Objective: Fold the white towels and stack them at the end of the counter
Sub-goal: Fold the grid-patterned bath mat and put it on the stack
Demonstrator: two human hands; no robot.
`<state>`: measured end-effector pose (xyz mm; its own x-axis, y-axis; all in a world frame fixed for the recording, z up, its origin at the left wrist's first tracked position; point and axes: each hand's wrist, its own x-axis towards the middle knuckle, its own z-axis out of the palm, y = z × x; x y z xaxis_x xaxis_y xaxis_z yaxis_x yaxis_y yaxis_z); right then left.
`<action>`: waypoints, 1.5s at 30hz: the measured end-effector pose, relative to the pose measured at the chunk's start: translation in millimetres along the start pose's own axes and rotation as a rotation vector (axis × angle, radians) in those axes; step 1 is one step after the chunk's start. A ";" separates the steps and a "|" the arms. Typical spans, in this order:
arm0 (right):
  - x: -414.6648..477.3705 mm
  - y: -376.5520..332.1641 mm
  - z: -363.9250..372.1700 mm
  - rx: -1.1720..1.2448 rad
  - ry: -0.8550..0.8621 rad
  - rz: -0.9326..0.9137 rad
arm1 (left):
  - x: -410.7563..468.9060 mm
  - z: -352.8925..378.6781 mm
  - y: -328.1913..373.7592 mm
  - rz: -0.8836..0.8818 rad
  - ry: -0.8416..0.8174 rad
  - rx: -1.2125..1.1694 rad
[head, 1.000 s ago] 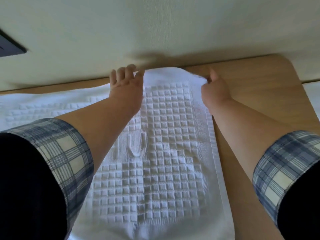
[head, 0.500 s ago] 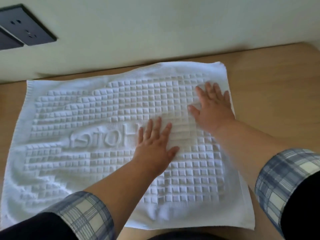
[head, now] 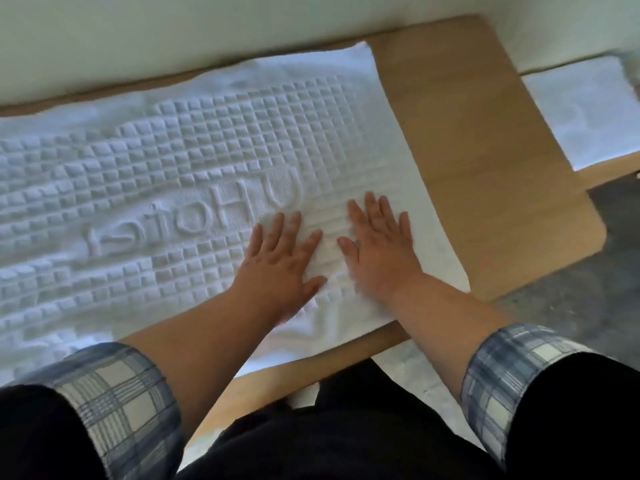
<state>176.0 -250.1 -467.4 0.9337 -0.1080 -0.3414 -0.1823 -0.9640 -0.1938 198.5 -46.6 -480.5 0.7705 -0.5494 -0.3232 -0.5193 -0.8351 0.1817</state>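
A white towel (head: pixel 214 150) with a raised square pattern and raised lettering lies spread flat on the wooden counter (head: pixel 485 168). Its right edge stops short of the counter's rounded right end. My left hand (head: pixel 280 254) presses flat on the towel near its right part, fingers straight. Beside it, my right hand (head: pixel 377 244) lies flat on the towel too, close to the right edge. Neither hand grips anything.
A pale wall (head: pixel 207 29) runs along the back of the counter. Another white cloth (head: pixel 588 112) lies on a lower surface beyond the counter's right end. Grey floor (head: pixel 571 299) shows at the right. White fabric (head: pixel 415 382) hangs below the front edge.
Both hands left the towel's far edge and came down flat on its surface. Since half a second ago they slid toward me and sit closer together; the view has shifted right.
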 end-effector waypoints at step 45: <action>-19.7 -216.2 44.6 -0.086 -0.055 -0.353 | -278.0 51.1 -190.0 -0.474 -0.094 -0.078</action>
<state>183.3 -28.7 -459.8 0.9160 0.2458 -0.3169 0.1769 -0.9568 -0.2308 64.0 266.2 -472.6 0.8767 -0.1065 -0.4692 -0.0874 -0.9942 0.0623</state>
